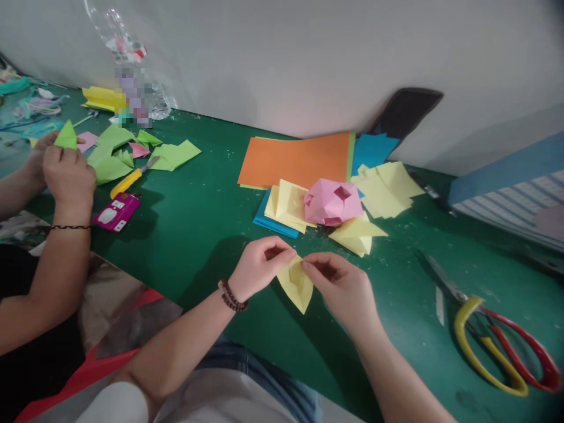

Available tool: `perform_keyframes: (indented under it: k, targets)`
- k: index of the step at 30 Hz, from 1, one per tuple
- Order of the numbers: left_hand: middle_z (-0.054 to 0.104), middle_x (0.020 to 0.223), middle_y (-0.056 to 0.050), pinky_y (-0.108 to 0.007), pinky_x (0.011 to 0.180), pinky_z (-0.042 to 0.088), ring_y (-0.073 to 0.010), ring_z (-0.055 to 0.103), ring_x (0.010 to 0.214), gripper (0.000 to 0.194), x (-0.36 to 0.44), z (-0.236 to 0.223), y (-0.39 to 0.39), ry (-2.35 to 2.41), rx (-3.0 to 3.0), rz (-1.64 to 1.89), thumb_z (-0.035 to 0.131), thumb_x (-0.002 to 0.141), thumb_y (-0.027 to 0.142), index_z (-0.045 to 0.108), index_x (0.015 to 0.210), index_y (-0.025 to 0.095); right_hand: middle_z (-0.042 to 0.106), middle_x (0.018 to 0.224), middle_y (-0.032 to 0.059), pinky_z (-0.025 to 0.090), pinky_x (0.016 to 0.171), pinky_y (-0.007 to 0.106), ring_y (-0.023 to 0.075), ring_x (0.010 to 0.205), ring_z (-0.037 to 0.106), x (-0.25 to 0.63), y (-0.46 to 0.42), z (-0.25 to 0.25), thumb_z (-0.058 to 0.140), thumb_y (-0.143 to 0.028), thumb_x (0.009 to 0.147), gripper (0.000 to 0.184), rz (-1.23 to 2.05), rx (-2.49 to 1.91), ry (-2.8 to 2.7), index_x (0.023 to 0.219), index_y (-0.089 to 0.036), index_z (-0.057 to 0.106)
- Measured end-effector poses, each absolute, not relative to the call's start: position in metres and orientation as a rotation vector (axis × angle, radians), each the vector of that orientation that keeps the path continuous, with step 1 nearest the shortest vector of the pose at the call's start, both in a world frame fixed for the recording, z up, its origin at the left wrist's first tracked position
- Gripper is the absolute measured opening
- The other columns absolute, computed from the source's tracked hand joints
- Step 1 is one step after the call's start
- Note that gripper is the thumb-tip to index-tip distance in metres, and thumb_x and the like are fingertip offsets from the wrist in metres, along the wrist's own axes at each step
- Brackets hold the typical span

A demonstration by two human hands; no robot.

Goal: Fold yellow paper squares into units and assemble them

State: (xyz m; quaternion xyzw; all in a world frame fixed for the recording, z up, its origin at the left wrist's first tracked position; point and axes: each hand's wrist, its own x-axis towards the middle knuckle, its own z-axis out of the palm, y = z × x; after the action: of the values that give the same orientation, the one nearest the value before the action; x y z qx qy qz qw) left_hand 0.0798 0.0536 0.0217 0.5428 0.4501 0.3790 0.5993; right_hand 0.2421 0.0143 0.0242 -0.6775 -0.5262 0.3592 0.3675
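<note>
Between my two hands is a folded piece of yellow paper [296, 285], its pointed end hanging toward me. My left hand [259, 265] pinches its upper left edge between thumb and fingers. At its upper right edge, my right hand [346, 288] pinches it too. Just beyond my hands sits a pink folded-paper ball [333, 202] with openings in its faces. Yellow paper pieces [286, 202] lie to its left on blue paper [268, 222]. More folded yellow paper [359, 235] rests at its right front.
Scissors [473, 305] with red and yellow handles lie at right. Orange paper [295, 155], loose yellow sheets [388, 188] and a dark phone-like object [405, 114] are by the wall. At left, a co-worker's hands [66, 170] hold green paper near a yellow-handled knife [132, 177] and purple box [117, 211].
</note>
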Motion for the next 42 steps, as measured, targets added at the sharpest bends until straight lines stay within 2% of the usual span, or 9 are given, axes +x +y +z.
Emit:
perform_keyframes:
  k: [5, 12, 15, 18, 21, 26, 29, 35, 42]
  targets:
    - [0.067, 0.087, -0.004, -0.027, 0.072, 0.050, -0.0154, 0.063, 0.079, 0.025, 0.081, 0.023, 0.052, 0.979, 1.087, 0.783, 0.071, 0.075, 0.032, 0.064, 0.091, 0.015, 0.068, 0.070, 0.0033, 0.049, 0.056, 0.027, 0.0154, 0.060, 0.060, 0.242, 0.014, 0.025, 0.065, -0.044, 0.074, 0.024, 0.823, -1.734, -1.280, 0.076, -0.020, 0.068]
    - [0.063, 0.076, 0.000, -0.023, 0.066, 0.047, -0.0119, 0.059, 0.070, 0.009, 0.082, 0.020, 0.054, 1.019, 1.095, 0.750, 0.066, 0.070, 0.017, 0.062, 0.078, 0.014, 0.066, 0.071, 0.0023, 0.052, 0.059, 0.027, 0.0148, 0.062, 0.060, 0.240, 0.012, 0.023, 0.064, -0.040, 0.078, 0.019, 0.803, -1.668, -1.321, 0.077, -0.021, 0.064]
    - [0.062, 0.072, 0.001, -0.022, 0.063, 0.045, -0.0113, 0.057, 0.067, 0.007, 0.081, 0.019, 0.055, 1.031, 1.133, 0.747, 0.065, 0.070, 0.017, 0.062, 0.075, 0.014, 0.066, 0.080, 0.0028, 0.054, 0.064, 0.027, 0.0151, 0.070, 0.063, 0.241, 0.013, 0.020, 0.063, -0.037, 0.079, 0.017, 0.903, -1.534, -1.388, 0.086, -0.022, 0.063]
    - [0.063, 0.073, 0.001, -0.023, 0.063, 0.045, -0.0121, 0.058, 0.067, 0.008, 0.080, 0.018, 0.055, 1.044, 1.183, 0.753, 0.066, 0.069, 0.018, 0.063, 0.077, 0.015, 0.065, 0.086, 0.0031, 0.054, 0.067, 0.027, 0.0152, 0.076, 0.063, 0.243, 0.013, 0.019, 0.062, -0.033, 0.080, 0.014, 0.950, -1.442, -1.451, 0.090, -0.023, 0.063]
    - [0.065, 0.076, -0.001, -0.023, 0.065, 0.046, -0.0127, 0.059, 0.070, 0.008, 0.079, 0.018, 0.055, 1.016, 1.225, 0.766, 0.064, 0.069, 0.014, 0.065, 0.077, 0.015, 0.063, 0.086, 0.0030, 0.052, 0.065, 0.026, 0.0153, 0.078, 0.061, 0.244, 0.014, 0.022, 0.059, -0.030, 0.082, 0.009, 0.929, -1.382, -1.493, 0.082, -0.023, 0.064]
    - [0.067, 0.082, -0.002, -0.024, 0.068, 0.049, -0.0127, 0.062, 0.072, 0.018, 0.080, 0.019, 0.055, 1.032, 1.210, 0.767, 0.059, 0.066, 0.006, 0.066, 0.081, 0.015, 0.062, 0.083, 0.0044, 0.050, 0.063, 0.027, 0.0159, 0.076, 0.059, 0.243, 0.014, 0.026, 0.053, -0.035, 0.086, 0.019, 0.899, -1.419, -1.557, 0.079, -0.022, 0.065]
    - [0.068, 0.086, -0.002, -0.025, 0.072, 0.051, -0.0131, 0.063, 0.076, 0.023, 0.080, 0.022, 0.055, 1.003, 1.173, 0.778, 0.057, 0.066, 0.004, 0.065, 0.084, 0.015, 0.062, 0.082, 0.0043, 0.050, 0.063, 0.027, 0.0157, 0.073, 0.059, 0.242, 0.014, 0.024, 0.057, -0.037, 0.085, 0.018, 0.860, -1.459, -1.547, 0.078, -0.022, 0.062]
    - [0.066, 0.096, -0.006, -0.027, 0.072, 0.053, -0.0167, 0.065, 0.086, 0.023, 0.078, 0.027, 0.053, 0.906, 0.984, 0.752, 0.057, 0.077, 0.020, 0.063, 0.099, 0.016, 0.064, 0.086, 0.0047, 0.054, 0.065, 0.029, 0.0160, 0.074, 0.061, 0.243, 0.013, 0.017, 0.061, -0.037, 0.081, 0.015, 0.816, -1.514, -1.501, 0.087, -0.023, 0.062]
    - [0.070, 0.081, -0.005, -0.025, 0.069, 0.053, -0.0150, 0.067, 0.074, 0.004, 0.081, 0.020, 0.052, 1.077, 1.221, 0.829, 0.065, 0.074, 0.013, 0.063, 0.077, 0.013, 0.067, 0.090, 0.0050, 0.056, 0.068, 0.032, 0.0179, 0.078, 0.065, 0.243, 0.014, 0.017, 0.065, -0.038, 0.079, 0.025, 0.778, -1.554, -1.503, 0.099, -0.023, 0.067]
